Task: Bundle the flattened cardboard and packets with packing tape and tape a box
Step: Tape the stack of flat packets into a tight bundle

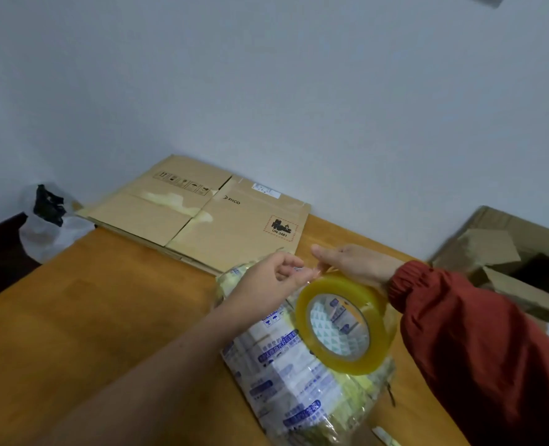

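Observation:
A roll of clear yellowish packing tape hangs in the air above a stack of white and blue packets on the wooden table. My right hand, in a red sleeve, holds the roll at its top edge. My left hand pinches the tape's loose end just left of the roll. Flattened cardboard printed PICO lies at the table's far side against the wall.
An open cardboard box stands off the table at the right. A clear plastic bag with something black in it sits at the far left corner. A white wall rises behind.

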